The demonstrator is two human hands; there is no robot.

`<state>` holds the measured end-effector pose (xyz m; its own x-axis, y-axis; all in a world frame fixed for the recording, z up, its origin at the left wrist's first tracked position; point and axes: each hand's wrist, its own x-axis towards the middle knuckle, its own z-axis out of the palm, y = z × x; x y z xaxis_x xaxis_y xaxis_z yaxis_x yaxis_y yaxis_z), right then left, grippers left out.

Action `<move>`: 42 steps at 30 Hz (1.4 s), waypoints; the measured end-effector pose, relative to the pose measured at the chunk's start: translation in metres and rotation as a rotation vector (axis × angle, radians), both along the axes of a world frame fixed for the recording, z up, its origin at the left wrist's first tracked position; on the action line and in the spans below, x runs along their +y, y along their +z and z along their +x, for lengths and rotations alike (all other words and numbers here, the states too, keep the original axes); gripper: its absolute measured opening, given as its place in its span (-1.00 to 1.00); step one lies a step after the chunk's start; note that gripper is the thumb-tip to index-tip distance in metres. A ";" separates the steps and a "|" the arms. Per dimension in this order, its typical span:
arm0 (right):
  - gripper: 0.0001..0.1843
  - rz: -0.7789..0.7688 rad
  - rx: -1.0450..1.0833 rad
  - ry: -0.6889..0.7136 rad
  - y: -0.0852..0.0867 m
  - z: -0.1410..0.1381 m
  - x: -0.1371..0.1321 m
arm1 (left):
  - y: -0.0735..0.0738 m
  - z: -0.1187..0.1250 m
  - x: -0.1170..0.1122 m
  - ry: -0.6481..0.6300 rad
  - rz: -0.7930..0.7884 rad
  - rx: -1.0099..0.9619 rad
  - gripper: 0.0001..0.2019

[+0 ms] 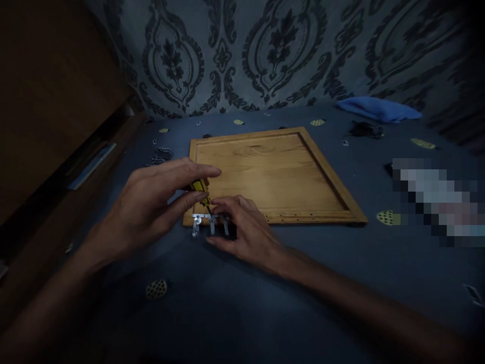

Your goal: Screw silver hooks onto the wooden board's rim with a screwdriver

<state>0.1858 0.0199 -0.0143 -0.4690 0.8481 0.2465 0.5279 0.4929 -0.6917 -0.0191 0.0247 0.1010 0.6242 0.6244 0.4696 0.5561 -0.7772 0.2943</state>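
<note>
A screwdriver (pixel 199 188) is being pinched tip-down by the left hand (pixel 153 197) at a clip (pixel 212 225), perhaps being steadied by the half-open right hand (pixel 250 230).

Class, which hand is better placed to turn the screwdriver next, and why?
Likely the left hand: it grips the yellow-and-black screwdriver, whose tip is at a metal bracket. The right hand is beside the brackets, off the handle.
</note>
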 end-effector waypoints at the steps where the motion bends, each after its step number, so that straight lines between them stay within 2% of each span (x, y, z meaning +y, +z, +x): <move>1: -0.37 -0.007 -0.011 -0.003 0.000 0.000 0.000 | 0.001 0.000 0.001 -0.010 -0.008 0.009 -0.70; 16: -0.36 -0.012 -0.015 0.005 0.002 -0.002 0.001 | 0.010 -0.003 0.017 -0.167 -0.119 0.055 -0.72; 27: -0.39 -0.062 -0.024 0.018 0.007 -0.002 0.001 | 0.004 -0.003 0.010 -0.008 -0.024 0.036 -0.80; 35: -0.42 -0.060 -0.031 0.011 0.009 -0.002 0.000 | 0.002 0.003 0.003 0.120 0.107 0.043 -0.71; 38: -0.45 -0.064 -0.007 0.013 0.010 -0.002 0.000 | -0.001 0.005 0.002 0.114 0.148 0.037 -0.73; 42: -0.46 -0.067 0.014 0.015 0.011 -0.002 0.000 | 0.001 0.003 0.000 0.045 0.007 0.016 -0.80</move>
<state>0.1835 0.0201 -0.0036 -0.4786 0.8558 0.1963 0.5106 0.4532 -0.7307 -0.0165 0.0247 0.1018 0.6031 0.6484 0.4645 0.5947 -0.7536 0.2799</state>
